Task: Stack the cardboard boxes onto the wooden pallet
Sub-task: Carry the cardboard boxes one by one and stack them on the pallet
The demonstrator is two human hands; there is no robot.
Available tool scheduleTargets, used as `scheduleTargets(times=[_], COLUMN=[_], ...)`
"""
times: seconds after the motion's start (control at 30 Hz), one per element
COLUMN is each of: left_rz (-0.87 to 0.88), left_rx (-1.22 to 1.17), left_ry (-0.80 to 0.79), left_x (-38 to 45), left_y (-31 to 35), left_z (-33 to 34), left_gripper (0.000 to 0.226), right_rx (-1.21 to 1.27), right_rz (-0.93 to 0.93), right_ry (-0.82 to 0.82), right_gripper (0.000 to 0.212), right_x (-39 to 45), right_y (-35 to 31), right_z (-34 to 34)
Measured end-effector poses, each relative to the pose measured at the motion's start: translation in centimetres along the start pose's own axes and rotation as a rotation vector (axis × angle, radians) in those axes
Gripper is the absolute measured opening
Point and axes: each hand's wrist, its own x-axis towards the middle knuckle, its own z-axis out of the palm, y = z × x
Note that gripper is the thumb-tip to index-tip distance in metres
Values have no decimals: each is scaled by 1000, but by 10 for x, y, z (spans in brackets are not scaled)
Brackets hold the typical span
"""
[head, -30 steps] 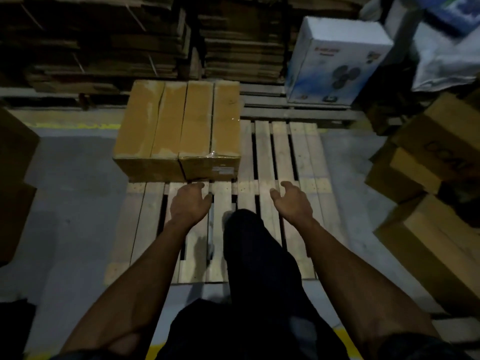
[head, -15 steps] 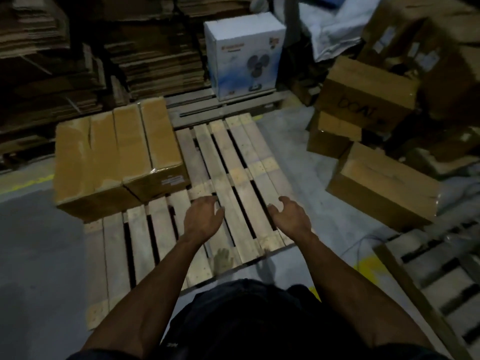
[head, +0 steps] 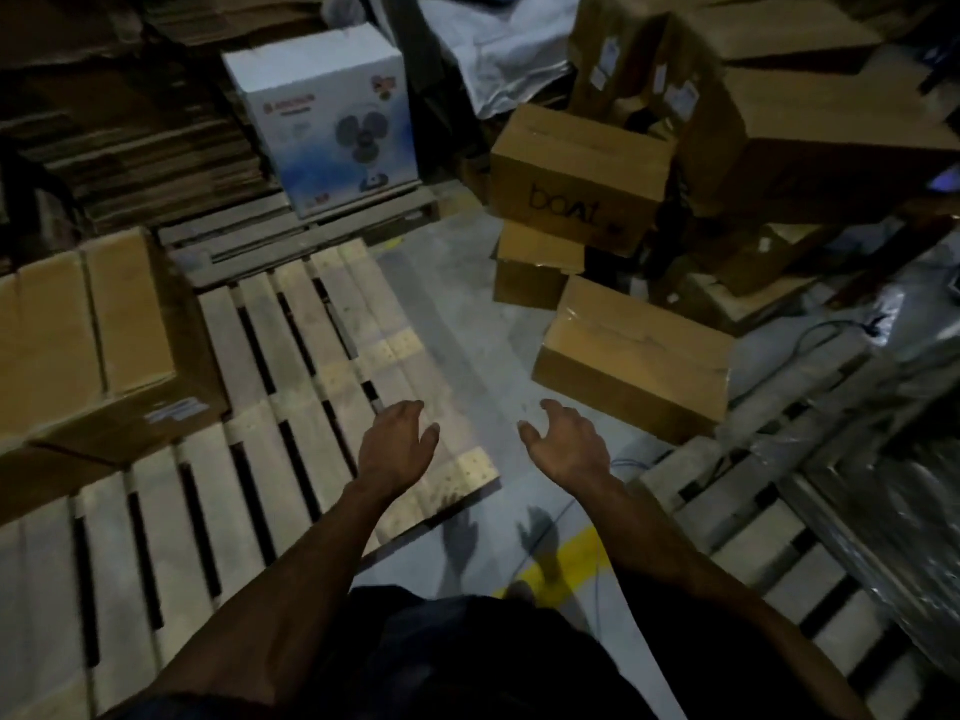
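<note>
Both empty, left hand (head: pixel 397 446) and right hand (head: pixel 569 449) spread, nearing floor box (head: pixel 636 356) beside wooden pallet (head: pixel 291 366); could snag trailing cable (head: pixel 810 335).

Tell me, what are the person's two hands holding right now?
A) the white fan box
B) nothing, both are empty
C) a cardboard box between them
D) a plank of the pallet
B: the left hand and right hand hang apart with relaxed fingers, gripping nothing.
</note>
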Motion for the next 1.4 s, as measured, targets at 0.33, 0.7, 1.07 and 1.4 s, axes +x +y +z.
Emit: scheduleTargets(times=[0.33, 0.7, 1.07, 1.4], left_rz=[112, 196, 295, 385], left_rx=[9, 0, 89, 109], left_ry=[-22, -88, -112, -99], left_x=[106, 318, 455, 569], left_y=[132, 242, 347, 443], left_z=[26, 37, 0, -4], left_gripper=[74, 54, 41, 42], right_rx=[82, 99, 212, 411], right_rz=[98, 206, 307, 319], right_ry=[64, 113, 160, 241], right_gripper=[57, 64, 65, 67], right_x=[76, 241, 365, 458], right_y=[68, 106, 117, 150], right_z=[-96, -186, -274, -342])
